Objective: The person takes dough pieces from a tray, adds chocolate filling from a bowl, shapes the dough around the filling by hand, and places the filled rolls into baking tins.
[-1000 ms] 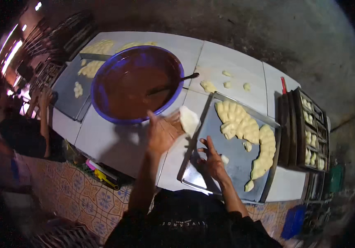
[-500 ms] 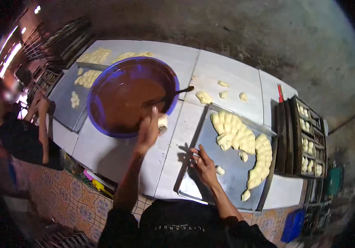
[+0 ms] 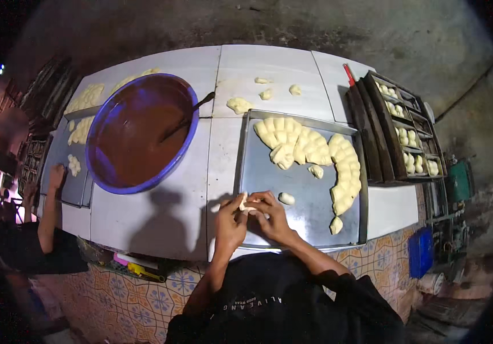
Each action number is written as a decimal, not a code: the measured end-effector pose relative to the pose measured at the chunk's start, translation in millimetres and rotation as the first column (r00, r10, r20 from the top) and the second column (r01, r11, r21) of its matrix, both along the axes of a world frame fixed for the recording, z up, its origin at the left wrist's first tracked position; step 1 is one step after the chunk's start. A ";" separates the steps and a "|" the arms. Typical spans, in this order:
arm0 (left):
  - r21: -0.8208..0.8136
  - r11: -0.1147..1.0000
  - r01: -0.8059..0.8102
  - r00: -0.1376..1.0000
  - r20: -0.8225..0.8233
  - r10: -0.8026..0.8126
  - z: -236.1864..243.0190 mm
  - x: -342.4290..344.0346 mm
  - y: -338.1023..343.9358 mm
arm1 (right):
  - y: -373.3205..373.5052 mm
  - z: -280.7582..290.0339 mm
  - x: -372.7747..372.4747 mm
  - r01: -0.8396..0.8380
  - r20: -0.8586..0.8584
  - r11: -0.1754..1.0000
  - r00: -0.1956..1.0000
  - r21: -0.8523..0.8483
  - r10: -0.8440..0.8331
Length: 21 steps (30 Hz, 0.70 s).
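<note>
My left hand [image 3: 231, 222] and my right hand [image 3: 270, 217] meet over the near left corner of a grey metal tray [image 3: 308, 215]. Between their bent fingers is a small pale dough piece [image 3: 247, 205], partly covered by the fingertips. Just beyond my right hand lies a rounded dough ball [image 3: 286, 198]. Joined rows of dough pieces [image 3: 292, 137] curve across the tray's far and right sides. To the left stands a blue basin [image 3: 121, 190] of smooth brown filling, a dark-handled utensil [image 3: 200, 104] leaning on its rim.
Loose dough lumps [image 3: 239, 105] lie on the white tabletop [image 3: 284, 63] behind the tray. Dark compartmented moulds [image 3: 398, 132] holding dough balls stand at the right. A co-worker's hand [image 3: 57, 176] is at another tray [image 3: 83, 192] on the left. A blue crate [image 3: 420, 252] sits below, right.
My left hand has come from beside the basin to the tray, meeting my right hand at the dough piece. The view has shifted, so the basin and tray appear farther left and higher.
</note>
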<state>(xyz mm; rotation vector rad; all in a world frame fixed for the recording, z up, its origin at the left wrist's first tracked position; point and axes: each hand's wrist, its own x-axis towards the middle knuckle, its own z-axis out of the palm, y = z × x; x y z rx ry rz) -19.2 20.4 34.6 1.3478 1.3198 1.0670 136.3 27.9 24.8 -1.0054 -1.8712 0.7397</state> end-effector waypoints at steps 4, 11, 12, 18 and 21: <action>0.040 0.999 0.020 0.978 0.208 -0.028 4.0 5.5 -8.7 | -2.7 3.0 8.6 0.149 -0.462 0.959 0.851 -0.240 -0.248; -0.267 0.963 0.030 0.944 0.325 0.061 -1.0 27.5 -15.2 | -23.8 -0.2 16.7 0.100 -0.165 0.991 0.980 -0.093 -0.115; -0.243 0.970 -0.009 0.927 0.361 0.099 -2.4 32.2 -16.4 | -27.0 -6.3 21.4 0.149 -0.174 0.969 0.967 -0.199 -0.185; 0.084 0.971 0.225 0.907 0.347 -0.240 -14.0 38.4 -14.6 | -27.7 -15.2 56.4 -0.240 -0.356 0.593 0.931 -0.769 -0.084; 0.186 0.926 0.328 0.858 0.352 -0.375 -26.5 30.1 -17.1 | -27.5 -13.2 63.0 -0.387 -0.508 0.565 0.859 -0.729 -0.067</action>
